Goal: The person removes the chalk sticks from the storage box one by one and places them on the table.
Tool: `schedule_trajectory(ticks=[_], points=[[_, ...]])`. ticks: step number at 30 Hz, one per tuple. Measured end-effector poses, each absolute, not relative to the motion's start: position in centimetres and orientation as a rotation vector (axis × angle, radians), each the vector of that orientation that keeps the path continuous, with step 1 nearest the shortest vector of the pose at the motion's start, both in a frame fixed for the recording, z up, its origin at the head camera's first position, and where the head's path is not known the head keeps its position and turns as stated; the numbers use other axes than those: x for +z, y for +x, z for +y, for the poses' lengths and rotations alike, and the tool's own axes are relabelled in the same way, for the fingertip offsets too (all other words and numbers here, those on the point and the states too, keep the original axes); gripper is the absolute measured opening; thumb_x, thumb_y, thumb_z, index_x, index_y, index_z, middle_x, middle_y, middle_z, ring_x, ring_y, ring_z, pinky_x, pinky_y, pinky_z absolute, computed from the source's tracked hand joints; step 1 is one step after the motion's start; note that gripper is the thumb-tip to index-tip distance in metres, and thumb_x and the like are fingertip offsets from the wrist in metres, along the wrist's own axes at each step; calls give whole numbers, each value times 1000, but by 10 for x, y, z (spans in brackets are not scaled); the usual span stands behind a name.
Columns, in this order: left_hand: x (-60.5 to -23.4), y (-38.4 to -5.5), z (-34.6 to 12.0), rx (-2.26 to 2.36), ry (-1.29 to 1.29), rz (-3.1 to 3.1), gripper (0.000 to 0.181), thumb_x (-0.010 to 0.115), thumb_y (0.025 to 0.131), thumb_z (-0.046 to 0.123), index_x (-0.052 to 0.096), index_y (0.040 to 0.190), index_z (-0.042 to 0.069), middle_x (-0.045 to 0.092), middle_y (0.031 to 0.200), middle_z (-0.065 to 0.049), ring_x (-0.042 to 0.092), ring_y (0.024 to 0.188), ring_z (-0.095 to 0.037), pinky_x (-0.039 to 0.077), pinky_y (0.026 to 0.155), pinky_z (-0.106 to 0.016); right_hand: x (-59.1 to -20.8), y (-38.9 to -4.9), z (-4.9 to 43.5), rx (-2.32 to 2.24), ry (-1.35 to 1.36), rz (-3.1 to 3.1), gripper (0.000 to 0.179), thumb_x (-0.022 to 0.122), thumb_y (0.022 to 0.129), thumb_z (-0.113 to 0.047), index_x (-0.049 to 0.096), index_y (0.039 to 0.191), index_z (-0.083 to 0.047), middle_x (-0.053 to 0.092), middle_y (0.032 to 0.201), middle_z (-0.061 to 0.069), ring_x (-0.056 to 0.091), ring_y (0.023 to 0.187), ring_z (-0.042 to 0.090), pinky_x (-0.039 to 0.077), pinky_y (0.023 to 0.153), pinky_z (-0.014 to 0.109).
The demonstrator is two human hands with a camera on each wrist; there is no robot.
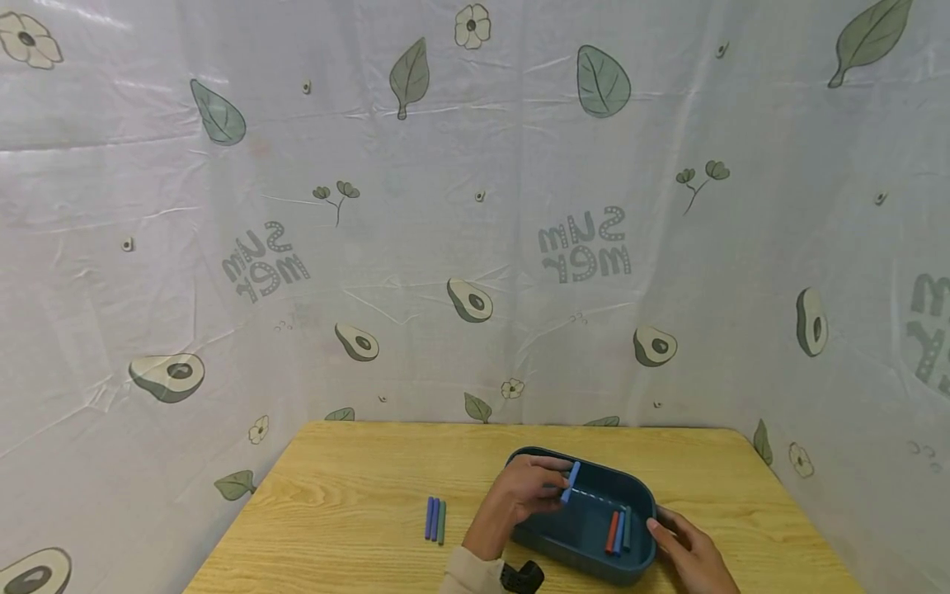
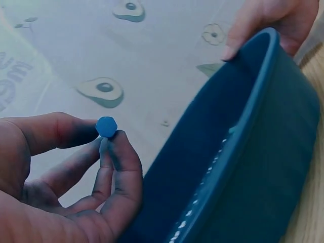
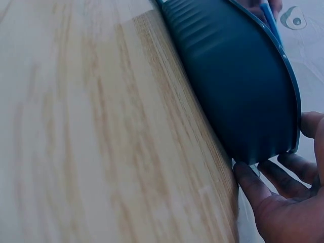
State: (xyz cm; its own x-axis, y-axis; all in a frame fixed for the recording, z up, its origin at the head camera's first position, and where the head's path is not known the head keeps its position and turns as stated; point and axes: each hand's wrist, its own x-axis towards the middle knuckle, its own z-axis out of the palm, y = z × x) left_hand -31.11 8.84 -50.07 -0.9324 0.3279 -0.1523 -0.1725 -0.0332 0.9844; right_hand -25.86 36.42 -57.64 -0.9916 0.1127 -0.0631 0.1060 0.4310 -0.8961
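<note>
A slim blue stick [image 1: 571, 483] is pinched between the thumb and fingertips of my left hand [image 1: 529, 487], above the left part of a dark blue oval-cornered bin [image 1: 564, 554]. Seen end-on in the left wrist view, the stick [image 2: 106, 127] has a six-sided end. My right hand [image 1: 690, 549] grips the bin's right end, thumb at the rim and fingers against the outer wall [image 3: 243, 91]. Inside the bin, at the right, lie a red stick [image 1: 612, 532], another blue stick [image 1: 619, 536] and a green stick [image 1: 627, 529], side by side. My left hand hides part of the bin's left end.
Left of the bin, two blue-violet sticks [image 1: 431, 518] and a green stick [image 1: 441, 522] lie in a row on the wooden table [image 1: 356, 478]. A pale printed curtain [image 1: 416, 247] hangs behind the table's far edge and along both sides.
</note>
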Motion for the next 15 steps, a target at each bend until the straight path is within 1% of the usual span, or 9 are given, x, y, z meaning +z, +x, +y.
schedule_trajectory(ticks=[2, 6, 8, 9, 11, 13, 15], points=[[-497, -310, 81, 2039, 171, 1908, 37, 71, 92, -2, 78, 128, 3, 76, 107, -11, 73, 96, -19, 63, 75, -35, -576, -259, 365, 1627, -199, -2671, 87, 57, 107, -60, 44, 157, 10, 48, 159, 35, 50, 146, 52, 57, 108, 51], [-494, -309, 65, 2053, 180, 1913, 39, 70, 94, -1, 74, 134, 0, 76, 113, -14, 73, 117, -30, 65, 85, -41, -576, -259, 365, 1641, -191, -2666, 87, 58, 107, -59, 44, 157, 10, 48, 159, 35, 50, 146, 52, 57, 108, 51], [-494, -309, 57, 2061, 196, 1908, 40, 69, 96, 0, 72, 136, -1, 75, 113, -13, 72, 121, -31, 64, 87, -41, -575, -259, 365, 1650, -193, -2659, 86, 58, 107, -58, 44, 157, 10, 48, 158, 35, 50, 146, 52, 58, 108, 50], [-494, -310, 54, 2064, 205, 1902, 41, 68, 96, 0, 71, 137, -1, 75, 111, -12, 72, 119, -30, 64, 85, -40, -575, -258, 365, 1650, -194, -2658, 86, 58, 107, -58, 44, 157, 10, 48, 158, 35, 51, 146, 51, 58, 107, 50], [-494, -310, 46, 2070, 226, 1890, 42, 68, 97, 1, 70, 138, -2, 74, 106, -8, 73, 107, -23, 63, 81, -35, -575, -258, 365, 1646, -194, -2659, 86, 59, 107, -58, 44, 157, 11, 49, 158, 36, 51, 145, 51, 58, 107, 50], [-494, -311, 39, 2077, 243, 1881, 42, 68, 97, 2, 69, 139, -3, 73, 100, -5, 71, 95, -16, 61, 76, -30, -576, -259, 365, 1647, -190, -2656, 86, 59, 107, -57, 44, 157, 11, 49, 158, 36, 51, 145, 51, 58, 107, 50], [-494, -310, 32, 2086, 247, 1874, 43, 68, 97, 2, 68, 140, -4, 73, 98, -5, 69, 87, -13, 59, 73, -28, -576, -259, 365, 1652, -186, -2653, 86, 59, 107, -57, 44, 157, 11, 49, 157, 36, 52, 145, 51, 59, 106, 49]])
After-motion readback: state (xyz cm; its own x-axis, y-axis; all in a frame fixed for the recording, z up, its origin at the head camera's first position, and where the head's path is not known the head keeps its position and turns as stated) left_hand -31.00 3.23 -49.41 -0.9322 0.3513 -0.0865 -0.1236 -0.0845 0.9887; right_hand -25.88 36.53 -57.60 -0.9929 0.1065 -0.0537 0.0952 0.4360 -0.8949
